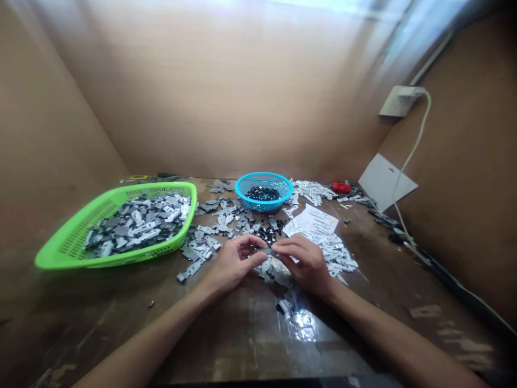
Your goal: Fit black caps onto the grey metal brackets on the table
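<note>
My left hand (237, 260) is closed, thumb and fingers pinching a small flat grey metal piece (267, 250) in the middle of the view. My right hand (306, 265) meets it from the other side, fingertips pressed together at the piece's end; whatever lies between them is hidden. Just beyond the hands is a loose heap of small black parts (267, 235). Beneath and in front of them lie more grey metal pieces (278, 272), partly covered by the hands.
A green basket (188, 188) of metal pieces stands left. A blue basket (283, 186) with black parts is at the back. Flat metal pieces (341, 258) and a paper sheet (313, 220) lie right, near a red object (341, 187). A white cable (422, 126) hangs from the socket (398, 102).
</note>
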